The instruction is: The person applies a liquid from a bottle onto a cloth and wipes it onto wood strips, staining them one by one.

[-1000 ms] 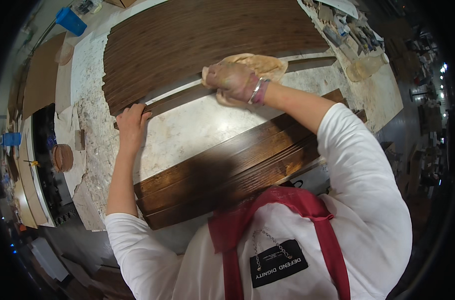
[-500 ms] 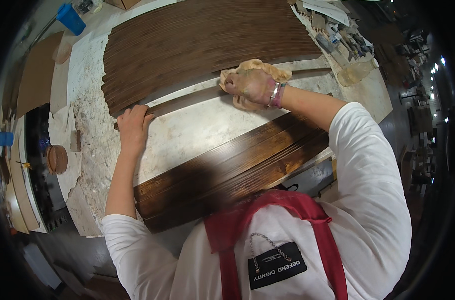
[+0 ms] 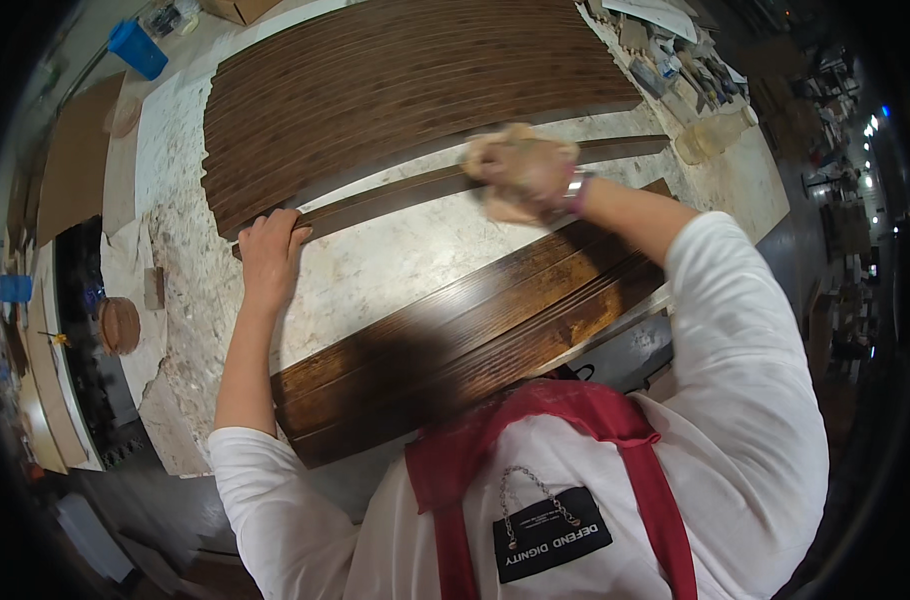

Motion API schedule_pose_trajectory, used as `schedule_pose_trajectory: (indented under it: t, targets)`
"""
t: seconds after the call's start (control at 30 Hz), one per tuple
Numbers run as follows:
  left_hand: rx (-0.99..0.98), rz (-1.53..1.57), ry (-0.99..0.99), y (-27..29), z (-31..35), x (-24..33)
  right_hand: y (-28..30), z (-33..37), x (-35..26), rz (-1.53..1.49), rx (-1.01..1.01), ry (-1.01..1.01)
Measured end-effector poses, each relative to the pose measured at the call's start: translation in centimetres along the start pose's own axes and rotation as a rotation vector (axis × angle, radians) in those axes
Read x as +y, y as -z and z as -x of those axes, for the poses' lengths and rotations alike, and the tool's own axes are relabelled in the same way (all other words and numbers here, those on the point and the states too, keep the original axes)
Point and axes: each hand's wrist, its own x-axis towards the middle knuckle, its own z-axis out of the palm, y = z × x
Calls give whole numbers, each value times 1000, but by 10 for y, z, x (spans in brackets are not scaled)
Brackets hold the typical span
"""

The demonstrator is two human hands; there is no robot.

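My left hand (image 3: 268, 248) grips the left end of a narrow dark brown wood strip (image 3: 390, 203), fingers curled over it. The strip lies across the table, its right part running on beyond my right hand. Smeared by motion, my right hand (image 3: 537, 178) is closed on a yellowish rag (image 3: 503, 143) and presses it around the strip right of the middle. Just beyond lie several brown wood strips (image 3: 415, 80), side by side in a wide panel. Closer to my body rest a few glossier, darker wood strips (image 3: 475, 340).
A blotched whitish table (image 3: 360, 275) carries all this. At right stands a clear bottle (image 3: 713, 137) of pale liquid, beside wood offcuts (image 3: 675, 85). A blue cup (image 3: 138, 50) is at the far left; a round brown container (image 3: 119, 326) and a small wood block (image 3: 153, 288) sit at left.
My right hand has slid the rag a little to the right along the strip. My left hand stays on the strip's left end.
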Motion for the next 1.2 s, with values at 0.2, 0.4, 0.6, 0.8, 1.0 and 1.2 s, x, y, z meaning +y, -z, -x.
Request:
schedule_pose_trajectory:
  t: [0.2,0.4,0.6,0.8,1.0,1.2]
  targets:
    - [32,-39,-3,-4,3,-1,77,52,62,853,11,165]
    - [23,-45,25,25,22,-14,97,47,30,277,259,5]
    - [-18,618,462,21,50,-59,75,9,-41,-97,350,170]
    - [-105,1015,635,9,47,-45,-53,-102,-195,-175,455,610]
    - [-188,1049,645,3,49,-61,-91,-106,-180,-6,110,427]
    - [-184,904,555,8,40,-62,-57,1,55,-1210,541,-379]
